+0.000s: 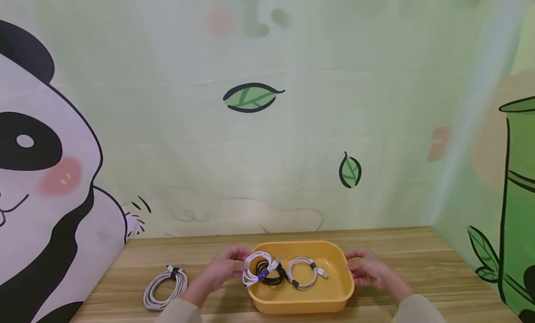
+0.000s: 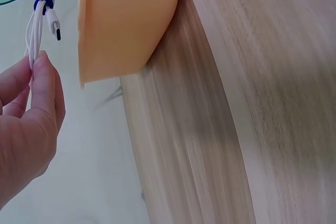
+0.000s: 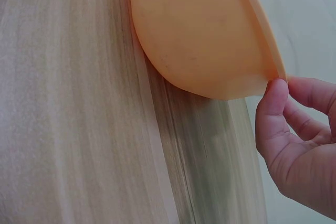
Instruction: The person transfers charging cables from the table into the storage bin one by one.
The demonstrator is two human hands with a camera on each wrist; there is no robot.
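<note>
Between thumb and fingers my left hand pinches a coiled white cable, bound with a blue strap. It hangs over the left rim of a yellow plastic basin; in the left wrist view, the cable shows a small connector. My right hand pinches the basin's right rim, and the right wrist view shows the thumb against the basin wall. Inside the basin lie a coiled black cable, partly hidden behind the white one, and a light grey cable with a USB plug.
A thicker grey cable coil with a black strap lies on the wooden table, left of my left hand. Behind the table hangs a pale green printed backdrop with a panda and leaves.
</note>
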